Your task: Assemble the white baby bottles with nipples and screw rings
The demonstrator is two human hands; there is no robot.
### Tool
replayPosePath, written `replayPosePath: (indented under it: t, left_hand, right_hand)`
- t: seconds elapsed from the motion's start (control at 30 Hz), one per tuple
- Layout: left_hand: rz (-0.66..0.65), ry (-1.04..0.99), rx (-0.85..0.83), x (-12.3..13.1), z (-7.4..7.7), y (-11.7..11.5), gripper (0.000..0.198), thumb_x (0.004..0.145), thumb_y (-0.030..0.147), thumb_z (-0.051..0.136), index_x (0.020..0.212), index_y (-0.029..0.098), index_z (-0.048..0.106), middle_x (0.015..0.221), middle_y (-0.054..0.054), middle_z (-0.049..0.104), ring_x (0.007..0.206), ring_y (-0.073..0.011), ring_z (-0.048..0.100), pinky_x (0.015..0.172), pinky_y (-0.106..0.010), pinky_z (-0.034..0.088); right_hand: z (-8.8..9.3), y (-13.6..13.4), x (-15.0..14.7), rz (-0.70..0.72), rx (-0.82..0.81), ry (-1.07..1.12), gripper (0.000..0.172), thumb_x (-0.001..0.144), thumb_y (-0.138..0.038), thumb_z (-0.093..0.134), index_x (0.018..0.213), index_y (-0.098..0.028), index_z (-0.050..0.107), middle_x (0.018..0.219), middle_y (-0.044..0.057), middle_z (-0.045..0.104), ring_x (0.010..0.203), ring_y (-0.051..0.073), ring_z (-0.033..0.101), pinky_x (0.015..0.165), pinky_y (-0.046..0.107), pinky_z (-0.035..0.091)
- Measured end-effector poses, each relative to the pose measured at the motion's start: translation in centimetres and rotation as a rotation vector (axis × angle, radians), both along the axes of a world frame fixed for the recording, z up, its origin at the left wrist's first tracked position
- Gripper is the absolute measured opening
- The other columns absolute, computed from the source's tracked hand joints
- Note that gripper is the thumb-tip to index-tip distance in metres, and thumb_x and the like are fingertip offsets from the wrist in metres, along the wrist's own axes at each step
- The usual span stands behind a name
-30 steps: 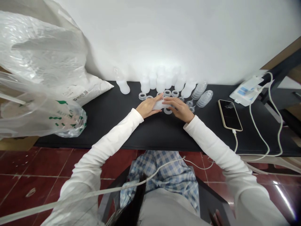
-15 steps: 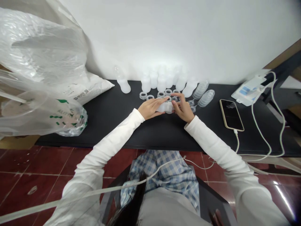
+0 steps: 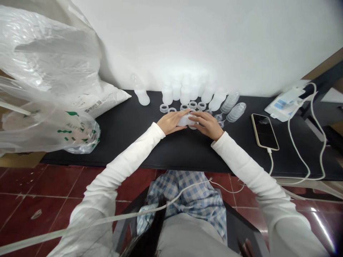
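The wall (image 3: 214, 39) behind is plain white, and it is brightest in the middle, just above the table (image 3: 128, 142). The table is long and black, and it stands right up against the wall. The floor (image 3: 53, 185) is made of dark red tiles with thin pale lines between them. Down on the right, a streak of light (image 3: 323, 223) shines on the tiles. A black chair (image 3: 238, 225) stands in front of the table. On the left, big see-through plastic bags (image 3: 45, 60) pile up high, and a brown box (image 3: 21, 160) peeks out under them. On the far right there is a brown wooden strip (image 3: 325, 61) beside a dark frame (image 3: 318, 84).
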State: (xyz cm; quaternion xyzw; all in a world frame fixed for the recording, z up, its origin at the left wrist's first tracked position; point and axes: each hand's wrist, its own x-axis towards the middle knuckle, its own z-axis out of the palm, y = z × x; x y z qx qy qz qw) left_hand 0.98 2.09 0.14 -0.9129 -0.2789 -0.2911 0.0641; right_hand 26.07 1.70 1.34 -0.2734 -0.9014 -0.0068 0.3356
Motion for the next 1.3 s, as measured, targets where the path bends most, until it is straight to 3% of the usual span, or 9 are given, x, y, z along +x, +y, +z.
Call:
replayPosePath:
  t: [0.13,0.27,0.4,0.6,0.7,0.83,1.03,1.2,1.3]
  left_hand:
    - [-0.048,0.044,0.029,0.5,0.2,-0.4,0.06,0.101,0.04,0.055,0.154,0.018,0.038,0.14,-0.013,0.067,0.122,-0.0228,0.069,0.101,-0.036,0.056]
    - [-0.01,0.049,0.073,0.9,0.7,-0.9,0.058,0.1,0.044,0.057,0.151,0.017,0.045,0.136,-0.012,0.069,0.118,-0.0228,0.071,0.098,-0.035,0.056]
    - [0.042,0.005,0.158,0.7,0.8,-0.7,0.06,0.099,0.047,0.058,0.148,0.015,0.047,0.132,-0.013,0.072,0.11,-0.0231,0.074,0.092,-0.034,0.057]
    - [0.051,0.049,0.145,0.6,0.4,-0.5,0.063,0.099,0.049,0.056,0.148,0.012,0.045,0.136,-0.015,0.069,0.109,-0.0234,0.074,0.092,-0.034,0.056]
    - [0.043,0.062,0.117,0.6,0.3,-0.5,0.066,0.1,0.051,0.055,0.152,0.013,0.04,0.139,-0.016,0.067,0.112,-0.0234,0.073,0.095,-0.034,0.056]
    - [0.038,0.043,0.028,0.2,0.5,-0.4,0.08,0.1,0.049,0.056,0.161,0.015,0.018,0.146,-0.017,0.061,0.119,-0.0236,0.07,0.1,-0.034,0.054]
    - [-0.017,0.09,-0.032,-0.4,0.4,0.1,0.091,0.099,0.053,0.056,0.163,0.014,0.005,0.149,-0.019,0.058,0.121,-0.023,0.069,0.102,-0.033,0.053]
    - [-0.032,0.108,0.122,0.3,0.4,-0.3,0.077,0.101,0.049,0.052,0.159,0.01,0.019,0.144,-0.019,0.062,0.114,-0.0221,0.071,0.099,-0.032,0.054]
    - [-0.012,0.092,0.171,0.7,0.9,-0.7,0.068,0.102,0.049,0.051,0.154,0.01,0.032,0.14,-0.017,0.066,0.113,-0.0214,0.072,0.097,-0.031,0.054]
  right_hand:
    - [0.0,-0.1,0.1,-0.112,-0.081,-0.017,0.046,0.099,-0.063,0.047,0.092,-0.022,0.068,0.076,0.007,0.067,0.074,0.023,0.059,0.074,0.041,0.05]
    - [0.4,-0.1,0.3,-0.205,-0.019,-0.054,0.063,0.107,-0.052,0.026,0.061,-0.022,0.057,0.06,0.006,0.058,0.071,0.022,0.05,0.075,0.043,0.039]
    - [0.8,-0.1,0.2,-0.252,-0.001,-0.089,0.063,0.106,-0.055,0.027,0.064,-0.022,0.06,0.065,0.006,0.061,0.075,0.023,0.052,0.076,0.042,0.036]
    - [0.6,-0.4,-0.4,-0.317,-0.136,-0.072,0.05,0.103,-0.059,0.039,0.096,-0.019,0.068,0.07,0.005,0.065,0.07,0.021,0.058,0.081,0.039,0.041]
    - [0.5,-0.5,-0.4,-0.216,-0.179,0.004,0.044,0.099,-0.058,0.05,0.112,-0.019,0.066,0.084,0.007,0.071,0.079,0.023,0.064,0.084,0.04,0.047]
    - [0.3,-0.4,-0.4,0.008,-0.229,0.178,0.046,0.092,-0.054,0.065,0.126,-0.024,0.059,0.117,0.01,0.071,0.1,0.025,0.068,0.084,0.038,0.054]
    - [0.1,-0.4,-0.7,0.063,-0.225,0.208,0.018,0.092,-0.039,0.069,0.105,-0.026,0.065,0.12,0.007,0.073,0.114,0.026,0.067,0.1,0.044,0.053]
    - [0.2,-0.5,-0.8,-0.133,-0.382,0.209,0.044,0.089,-0.065,0.063,0.093,-0.022,0.067,0.081,0.003,0.07,0.071,0.018,0.061,0.071,0.035,0.052]
    - [0.5,-0.6,-0.9,-0.291,-0.312,0.127,0.067,0.101,-0.069,0.03,0.063,-0.021,0.058,0.06,0.004,0.057,0.068,0.019,0.054,0.077,0.038,0.045]
